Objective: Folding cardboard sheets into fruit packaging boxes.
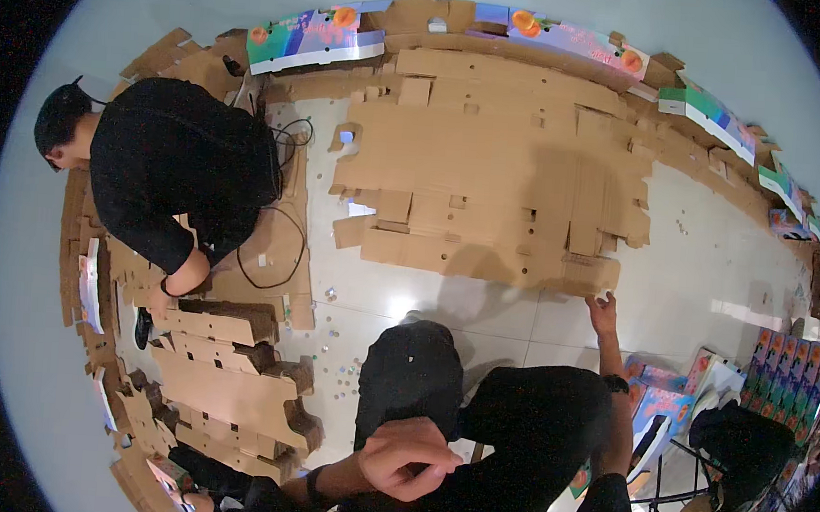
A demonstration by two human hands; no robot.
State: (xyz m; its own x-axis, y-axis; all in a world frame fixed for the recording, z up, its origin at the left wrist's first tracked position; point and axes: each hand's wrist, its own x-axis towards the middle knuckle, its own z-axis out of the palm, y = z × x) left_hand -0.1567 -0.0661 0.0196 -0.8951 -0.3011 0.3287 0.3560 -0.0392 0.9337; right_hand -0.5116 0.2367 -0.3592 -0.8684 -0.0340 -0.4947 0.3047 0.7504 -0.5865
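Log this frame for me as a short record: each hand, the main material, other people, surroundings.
Right hand: right hand at the flat cardboard's near-right corner; contact unclear
Left hand: left hand curled over the lap; contents unclear
Material: brown, flat cardboard on the pale floor
Other people: co-worker in black, bending at left
Surroundings: stacked cut cardboard lower left; colourful printed cartons at right

Head-worn left fisheye, looking down from above, wearer's knees (412, 383) near, floor (721, 237) farther ahead
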